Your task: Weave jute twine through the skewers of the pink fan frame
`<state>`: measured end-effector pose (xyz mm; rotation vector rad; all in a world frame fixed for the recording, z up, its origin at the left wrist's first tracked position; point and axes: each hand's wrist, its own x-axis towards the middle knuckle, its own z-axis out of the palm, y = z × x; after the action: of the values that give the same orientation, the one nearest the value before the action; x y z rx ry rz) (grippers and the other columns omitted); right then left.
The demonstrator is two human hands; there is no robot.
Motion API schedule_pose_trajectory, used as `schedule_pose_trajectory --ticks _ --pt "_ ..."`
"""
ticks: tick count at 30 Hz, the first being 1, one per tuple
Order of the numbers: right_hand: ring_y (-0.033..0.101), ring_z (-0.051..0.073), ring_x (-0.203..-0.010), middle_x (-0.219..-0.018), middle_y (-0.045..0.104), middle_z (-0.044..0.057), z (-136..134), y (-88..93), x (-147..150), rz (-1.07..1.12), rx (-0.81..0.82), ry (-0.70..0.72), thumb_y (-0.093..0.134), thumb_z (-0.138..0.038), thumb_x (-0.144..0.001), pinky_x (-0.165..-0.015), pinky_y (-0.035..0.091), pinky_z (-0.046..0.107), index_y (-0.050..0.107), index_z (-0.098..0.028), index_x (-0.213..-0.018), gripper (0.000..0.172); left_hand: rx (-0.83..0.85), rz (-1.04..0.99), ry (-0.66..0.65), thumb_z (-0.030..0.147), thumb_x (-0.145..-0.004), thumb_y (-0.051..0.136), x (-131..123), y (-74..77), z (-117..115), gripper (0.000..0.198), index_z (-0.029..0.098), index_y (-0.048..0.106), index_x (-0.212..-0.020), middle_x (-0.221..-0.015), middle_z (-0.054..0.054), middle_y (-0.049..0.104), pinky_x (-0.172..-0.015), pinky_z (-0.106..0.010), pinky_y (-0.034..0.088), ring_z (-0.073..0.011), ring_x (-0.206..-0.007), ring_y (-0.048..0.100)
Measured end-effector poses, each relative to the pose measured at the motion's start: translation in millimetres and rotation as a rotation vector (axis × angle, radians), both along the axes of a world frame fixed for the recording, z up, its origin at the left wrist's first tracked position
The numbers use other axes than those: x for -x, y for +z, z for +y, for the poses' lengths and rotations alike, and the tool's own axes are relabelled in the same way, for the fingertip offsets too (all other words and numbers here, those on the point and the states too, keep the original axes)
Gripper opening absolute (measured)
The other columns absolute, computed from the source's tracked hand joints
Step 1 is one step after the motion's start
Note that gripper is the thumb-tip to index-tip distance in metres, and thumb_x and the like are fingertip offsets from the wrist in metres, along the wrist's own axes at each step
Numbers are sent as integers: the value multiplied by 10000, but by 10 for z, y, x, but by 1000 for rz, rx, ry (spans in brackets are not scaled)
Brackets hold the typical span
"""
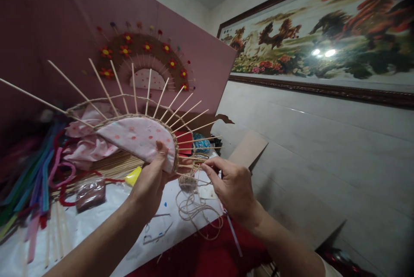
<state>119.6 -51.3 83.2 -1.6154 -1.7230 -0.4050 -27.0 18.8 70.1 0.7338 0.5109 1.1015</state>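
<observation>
You work in dim, warm indoor light. Two lamps reflect as white glare on the glass of the painting (321,52), washing out the colours around them. The wall (323,139) below it is lit evenly, grey and flat. Your left hand (150,182), the fan (139,136) it grips and your right hand (231,186), pinching twine (194,208), are fairly sharp, with only soft shadow beneath them. The pipe cleaners (35,173) at the left edge smear into blur. The corners darken, and the wide lens bends and stretches the painting's frame.
</observation>
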Motion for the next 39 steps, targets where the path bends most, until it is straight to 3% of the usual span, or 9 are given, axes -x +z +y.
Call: schedule_pose_trajectory --ticks 9,21,32,39 --pt "607 125 -541 -601 677 -15 51 -91 -43 -145 -66 -144 556 -352 -848 -521 268 240 635 -217 -757 180 -121 133 -14 606 -736 505 32 14 -7 517 131 633 -897 -723 -97 683 -747 -375 471 -220 -688 637" --pt "628 128 -551 -610 683 -15 117 -111 -50 -234 -89 -130 541 -342 -860 -508 247 250 620 -212 -755 185 -95 122 5 604 -723 525 41 62 -21 468 157 601 -838 -723 -86 687 -772 -400 474 -248 -745 659" --pt "625 127 -546 -616 685 -18 136 -122 -66 -244 -83 -145 535 -349 -862 -508 251 255 628 -216 -754 196 -100 127 -23 588 -713 553 60 76 -28 477 129 614 -828 -784 -142 702 -773 -394 435 -268 -780 647" --pt "617 122 -532 -606 681 -21 136 -119 -88 -255 -82 -149 557 -342 -847 -502 247 252 624 -214 -744 178 -78 142 -18 566 -743 532 79 74 -8 407 169 584 -818 -786 -89 704 -774 -394 428 -263 -829 637"
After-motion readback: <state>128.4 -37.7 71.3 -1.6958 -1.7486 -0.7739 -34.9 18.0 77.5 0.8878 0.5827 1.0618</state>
